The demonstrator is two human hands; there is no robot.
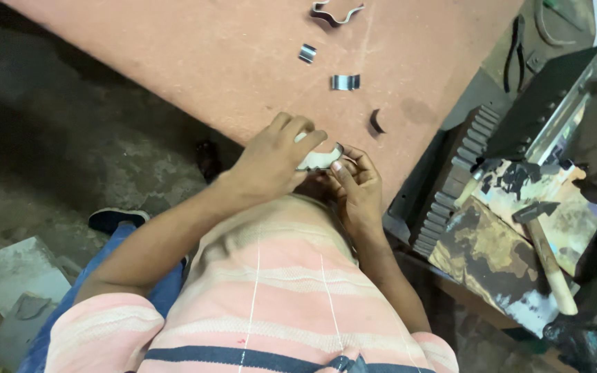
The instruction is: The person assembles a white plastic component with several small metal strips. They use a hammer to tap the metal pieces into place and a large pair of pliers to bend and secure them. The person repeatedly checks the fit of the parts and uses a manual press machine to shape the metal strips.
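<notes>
pink and cream striped short-sleeved shirt, navy band, blue trousers

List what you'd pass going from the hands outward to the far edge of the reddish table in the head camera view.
Bent shiny metal strip held in both hands → small dark curved metal piece → short shiny curved metal strip → small shiny metal clip → long wavy metal strip.

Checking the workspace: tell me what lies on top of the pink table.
On the pink table lie four bent metal strips. The left hand and right hand hold another, covering the table's near edge.
</notes>
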